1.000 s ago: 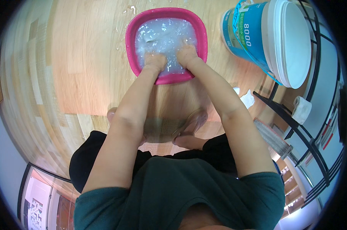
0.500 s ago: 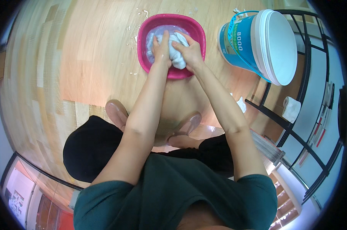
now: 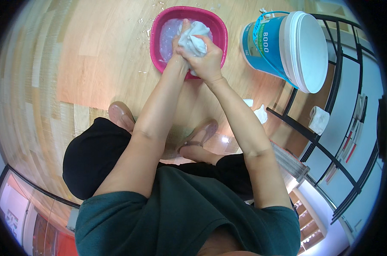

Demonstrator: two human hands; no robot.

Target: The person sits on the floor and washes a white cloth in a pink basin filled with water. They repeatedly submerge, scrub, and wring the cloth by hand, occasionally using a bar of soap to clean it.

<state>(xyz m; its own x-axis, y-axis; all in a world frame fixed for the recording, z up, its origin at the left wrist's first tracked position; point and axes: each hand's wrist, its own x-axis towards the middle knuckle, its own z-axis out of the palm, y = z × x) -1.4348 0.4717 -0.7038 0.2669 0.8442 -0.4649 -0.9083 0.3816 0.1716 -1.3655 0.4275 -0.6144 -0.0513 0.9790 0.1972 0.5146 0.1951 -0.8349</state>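
Note:
A magenta plastic basin (image 3: 224, 42) on the floor holds cloudy, sudsy water (image 3: 170, 36). Over the water is a wet white cloth (image 3: 195, 39), bunched up between my two hands. My left hand (image 3: 181, 48) is pressed to the cloth's left side, its fingers pointing away from me and partly covered by the cloth. From the right, my right hand (image 3: 207, 60) is closed round the cloth, with its fingers reaching across toward my left hand. The lower part of the cloth is hidden behind the right hand.
Right of the basin lies a blue and white plastic bucket (image 3: 266, 47) with a blue handle. Scraps of white paper (image 3: 260, 114) lie on the wooden floor. A black metal rack (image 3: 317, 138) runs along the right, a white cloth roll (image 3: 319, 120) on it. My sandalled feet (image 3: 202, 134) are below the basin.
My right hand has turned and moved across the cloth toward my left hand, bunching the cloth upward. The whole view has shifted slightly, so the basin sits higher in it.

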